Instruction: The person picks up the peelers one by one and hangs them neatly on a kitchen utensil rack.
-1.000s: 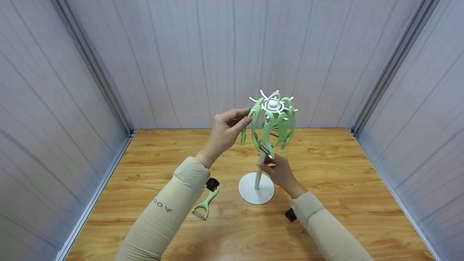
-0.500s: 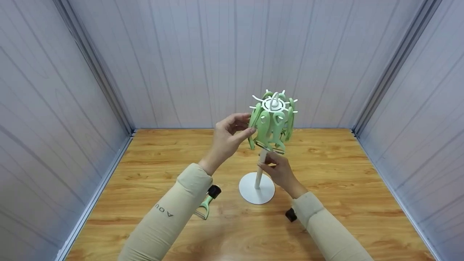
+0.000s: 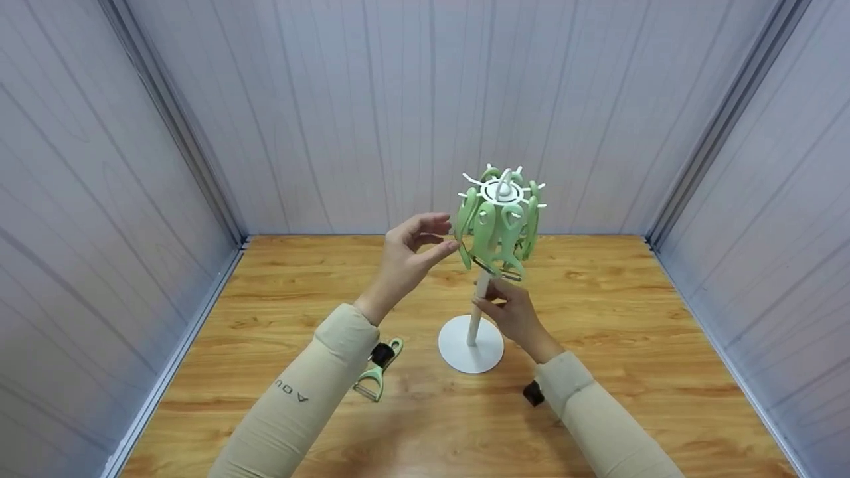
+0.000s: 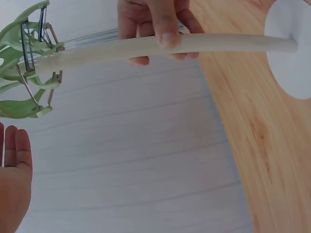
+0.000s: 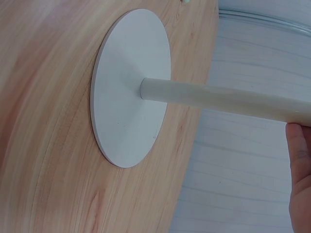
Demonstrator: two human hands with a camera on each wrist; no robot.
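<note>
A white stand [image 3: 475, 328] with a round base [image 3: 453, 345] stands upright on the wooden table. Green Y-shaped peelers [image 3: 488, 229] hang from several hooks around its top, blades down. My left hand [image 3: 408, 252] is just left of the hanging peelers, thumb and fingers apart; in the left wrist view its straight fingers [image 4: 23, 148] hold nothing, with a small gap to the nearest peeler. Below the peelers my right hand [image 3: 514, 315] grips the stand's post, thumb across it in the left wrist view. Peelers at the back are partly hidden.
Another green peeler [image 3: 370, 380] lies on the table [image 3: 285, 318] left of the base, partly covered by the black wrist camera [image 3: 382, 354]. Pale panel walls [image 3: 345, 119] rise at the back and both sides.
The ring of peelers has turned on the stand, then stopped. My left hand has let go of a peeler and drawn slightly left and down. The right hand has kept its place.
</note>
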